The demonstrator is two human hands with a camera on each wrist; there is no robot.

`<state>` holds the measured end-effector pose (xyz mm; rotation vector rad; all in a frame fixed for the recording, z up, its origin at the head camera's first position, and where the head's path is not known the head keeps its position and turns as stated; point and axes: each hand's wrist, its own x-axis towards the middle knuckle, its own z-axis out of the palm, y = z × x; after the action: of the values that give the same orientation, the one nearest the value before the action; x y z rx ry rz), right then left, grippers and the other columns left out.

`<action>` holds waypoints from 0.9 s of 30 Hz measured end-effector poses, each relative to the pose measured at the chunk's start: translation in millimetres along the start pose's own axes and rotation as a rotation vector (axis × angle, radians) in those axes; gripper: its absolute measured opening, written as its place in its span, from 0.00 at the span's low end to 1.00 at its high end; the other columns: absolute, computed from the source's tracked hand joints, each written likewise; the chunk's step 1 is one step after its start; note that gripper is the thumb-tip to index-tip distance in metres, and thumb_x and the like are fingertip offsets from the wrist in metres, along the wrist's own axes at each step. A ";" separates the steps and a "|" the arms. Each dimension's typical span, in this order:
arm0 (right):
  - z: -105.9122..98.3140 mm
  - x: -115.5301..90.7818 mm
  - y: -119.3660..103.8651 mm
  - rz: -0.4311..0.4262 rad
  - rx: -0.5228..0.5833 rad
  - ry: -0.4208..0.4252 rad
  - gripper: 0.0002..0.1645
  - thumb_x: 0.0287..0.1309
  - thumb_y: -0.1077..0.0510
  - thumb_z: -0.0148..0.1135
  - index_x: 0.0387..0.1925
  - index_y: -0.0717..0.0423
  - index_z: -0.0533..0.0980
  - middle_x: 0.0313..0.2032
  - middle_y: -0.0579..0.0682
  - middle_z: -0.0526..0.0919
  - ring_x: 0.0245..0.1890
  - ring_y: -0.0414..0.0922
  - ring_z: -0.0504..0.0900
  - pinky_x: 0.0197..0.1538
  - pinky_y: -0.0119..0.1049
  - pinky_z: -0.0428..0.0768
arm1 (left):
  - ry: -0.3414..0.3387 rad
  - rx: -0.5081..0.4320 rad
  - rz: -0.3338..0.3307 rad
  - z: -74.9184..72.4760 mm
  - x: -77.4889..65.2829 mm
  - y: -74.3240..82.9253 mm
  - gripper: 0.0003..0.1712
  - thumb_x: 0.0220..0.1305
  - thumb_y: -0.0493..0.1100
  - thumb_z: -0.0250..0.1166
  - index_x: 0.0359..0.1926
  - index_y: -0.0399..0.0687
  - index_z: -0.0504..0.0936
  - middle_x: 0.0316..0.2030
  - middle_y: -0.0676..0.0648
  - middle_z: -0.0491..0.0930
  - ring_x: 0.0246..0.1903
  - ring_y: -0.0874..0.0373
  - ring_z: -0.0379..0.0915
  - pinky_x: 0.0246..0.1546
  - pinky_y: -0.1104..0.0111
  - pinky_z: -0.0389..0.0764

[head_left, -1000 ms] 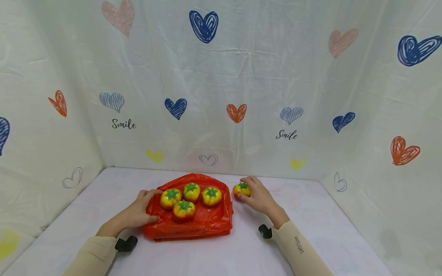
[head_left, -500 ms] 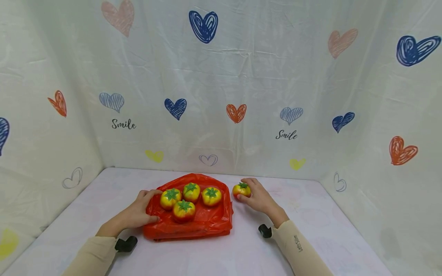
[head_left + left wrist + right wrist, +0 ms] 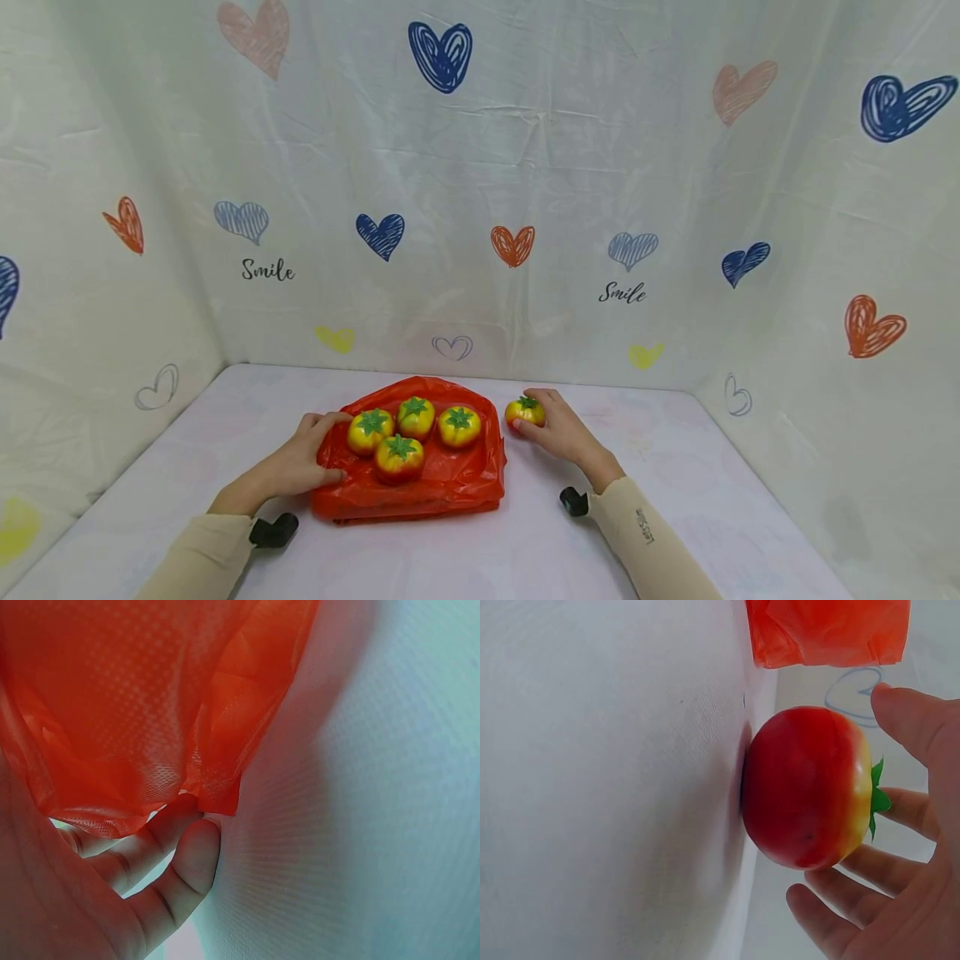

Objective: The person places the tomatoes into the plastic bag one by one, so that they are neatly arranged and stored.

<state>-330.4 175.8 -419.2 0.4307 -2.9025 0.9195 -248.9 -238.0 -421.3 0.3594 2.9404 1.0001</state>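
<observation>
In the head view my left hand [image 3: 303, 454] grips the left side of a red plastic bag [image 3: 457, 479]. The left wrist view shows bent fingers [image 3: 196, 855] with their tips at the bag's lower corner; the thumb is hidden there. Several yellow-red tomatoes lie on the bag, among them a front tomato [image 3: 400, 460] and a right-hand one [image 3: 459, 427], each with a green star-shaped top. Right of the bag, my right hand [image 3: 558, 429] is spread around a single tomato [image 3: 806, 787] standing on the table. Its thumb [image 3: 911, 720] shows a gap from that tomato in the right wrist view.
The table [image 3: 480, 567] has a pale cover. Behind and beside it hangs a white curtain [image 3: 555, 175] printed with hearts. A black wrist mount sits at each beige sleeve [image 3: 198, 554].
The right hand has shifted very slightly around the lone tomato, which stays in place. The left hand, the bag and the tomatoes on it have not moved.
</observation>
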 end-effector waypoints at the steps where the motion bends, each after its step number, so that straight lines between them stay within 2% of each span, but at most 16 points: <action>1: 0.1 0.2 0.2 0.001 0.001 -0.002 0.40 0.55 0.39 0.65 0.66 0.47 0.65 0.63 0.52 0.66 0.61 0.50 0.69 0.61 0.52 0.70 | 0.000 0.001 0.000 0.0 0.0 -0.1 0.46 0.44 0.41 0.74 0.64 0.51 0.61 0.53 0.36 0.58 0.52 0.39 0.65 0.47 0.43 0.75; 12: 1.7 2.0 1.6 0.019 -0.002 0.003 0.37 0.56 0.47 0.67 0.65 0.48 0.66 0.61 0.52 0.68 0.60 0.51 0.69 0.60 0.53 0.70 | -0.001 -0.004 -0.006 0.9 0.4 -1.7 0.46 0.44 0.41 0.74 0.64 0.51 0.61 0.53 0.36 0.58 0.52 0.39 0.65 0.46 0.44 0.76; 27: 1.1 0.6 -1.8 0.044 -0.018 0.025 0.36 0.51 0.49 0.71 0.61 0.48 0.70 0.58 0.52 0.70 0.56 0.50 0.71 0.58 0.50 0.73 | -0.006 -0.007 -0.014 -0.2 -0.5 0.2 0.46 0.44 0.41 0.74 0.64 0.51 0.61 0.54 0.35 0.58 0.53 0.38 0.64 0.46 0.44 0.76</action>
<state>-330.4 173.6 -419.1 0.3527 -2.9068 0.8979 -248.4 -238.1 -421.1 0.3410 2.9294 1.0064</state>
